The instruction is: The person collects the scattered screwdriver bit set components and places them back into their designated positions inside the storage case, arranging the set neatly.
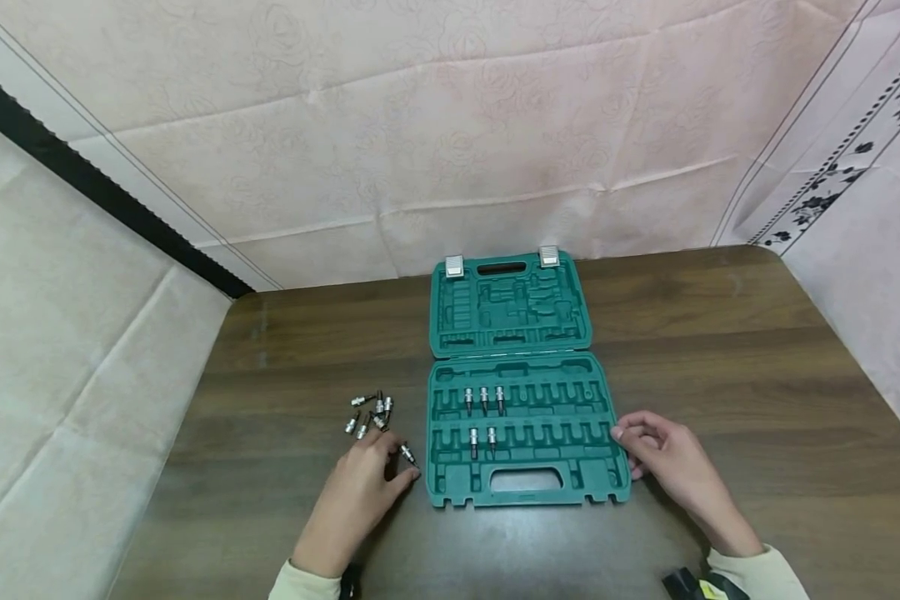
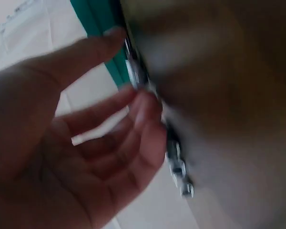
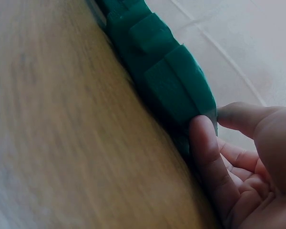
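A green tool case (image 1: 525, 492) lies unfolded, its lid (image 1: 510, 304) laid back. Several silver bit sockets, such as this bit socket (image 1: 473, 442), sit in two rows of slots on its left side. My left hand (image 1: 360, 487) pinches a loose bit socket (image 1: 407, 454) between thumb and fingertips, left of the case; its dark bit points toward the thumb in the left wrist view. Just beyond those fingers is a small pile of bit sockets (image 1: 363, 429). My right hand (image 1: 663, 454) grips the case's right edge, thumb and forefinger on its side wall (image 3: 174, 86).
Everything lies on a brown wooden table (image 1: 735, 350). Pale patterned cloth (image 1: 435, 125) hangs behind the table and along both sides. Two metal latches (image 1: 454, 267) stand at the lid's far edge. A black strap (image 1: 682, 583) is around the right wrist.
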`<state>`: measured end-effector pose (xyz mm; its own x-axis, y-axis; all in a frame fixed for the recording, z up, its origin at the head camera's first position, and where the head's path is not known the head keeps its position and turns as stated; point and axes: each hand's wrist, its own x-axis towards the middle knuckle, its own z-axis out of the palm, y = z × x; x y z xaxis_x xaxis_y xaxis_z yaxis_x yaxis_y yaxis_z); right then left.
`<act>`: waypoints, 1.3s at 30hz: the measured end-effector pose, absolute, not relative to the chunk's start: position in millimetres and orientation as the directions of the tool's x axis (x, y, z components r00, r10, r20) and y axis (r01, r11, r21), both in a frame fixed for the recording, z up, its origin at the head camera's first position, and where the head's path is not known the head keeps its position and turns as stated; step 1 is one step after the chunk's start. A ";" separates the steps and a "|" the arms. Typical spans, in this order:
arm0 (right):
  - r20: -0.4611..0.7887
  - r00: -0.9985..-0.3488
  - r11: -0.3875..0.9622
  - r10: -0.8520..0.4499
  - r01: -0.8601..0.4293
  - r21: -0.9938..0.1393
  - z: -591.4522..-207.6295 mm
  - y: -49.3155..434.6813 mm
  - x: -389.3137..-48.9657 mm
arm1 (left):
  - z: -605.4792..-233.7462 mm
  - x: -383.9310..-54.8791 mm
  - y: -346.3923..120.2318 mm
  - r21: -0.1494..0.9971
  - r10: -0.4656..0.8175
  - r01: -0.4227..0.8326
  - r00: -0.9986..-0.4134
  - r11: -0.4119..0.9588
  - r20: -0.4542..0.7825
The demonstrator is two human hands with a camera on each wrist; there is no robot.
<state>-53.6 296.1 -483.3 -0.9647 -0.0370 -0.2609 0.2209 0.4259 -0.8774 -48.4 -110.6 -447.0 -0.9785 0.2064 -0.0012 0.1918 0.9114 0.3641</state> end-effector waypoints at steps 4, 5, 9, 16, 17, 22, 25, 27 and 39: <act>-0.255 -0.966 0.422 -0.041 0.215 -0.881 -483.3 295.1 -53.8 | -446.7 -43.9 -98.0 0.346 0.159 0.148 -0.987 0.926 -0.002; -0.254 -0.966 0.420 -0.041 0.214 -0.882 -483.2 294.6 -53.9 | -446.7 -43.4 -96.0 0.339 0.157 0.147 -0.988 0.929 -0.002; -0.248 -0.968 0.419 -0.043 0.208 -0.884 -483.6 292.6 -54.6 | -444.4 -45.0 -95.0 0.326 0.176 0.155 -0.984 0.933 -0.037; -0.240 -0.970 0.416 -0.046 0.200 -0.887 -485.2 292.5 -54.7 | -436.8 -46.1 -104.6 0.397 0.260 0.196 -0.959 0.897 -0.116; -0.239 -0.970 0.417 -0.042 0.200 -0.887 -485.3 292.9 -54.7 | -436.4 -46.5 -105.7 0.400 0.279 0.215 -0.954 0.891 -0.109; -0.246 -0.969 0.425 -0.032 0.210 -0.881 -485.2 294.8 -53.9 | -435.5 -49.0 -107.8 0.379 0.345 0.292 -0.935 0.878 -0.078; -0.251 -0.968 0.422 -0.032 0.214 -0.881 -485.0 295.3 -53.8 | -434.9 -51.2 -108.2 0.357 0.372 0.322 -0.925 0.877 -0.080; -0.252 -0.967 0.421 -0.030 0.216 -0.881 -484.9 295.6 -53.6 | -435.3 -52.6 -108.8 0.331 0.397 0.352 -0.914 0.876 -0.079; -0.274 -0.961 0.427 -0.028 0.236 -0.873 -483.1 295.6 -51.8 | -438.2 -60.2 -113.3 0.201 0.437 0.433 -0.899 0.879 0.025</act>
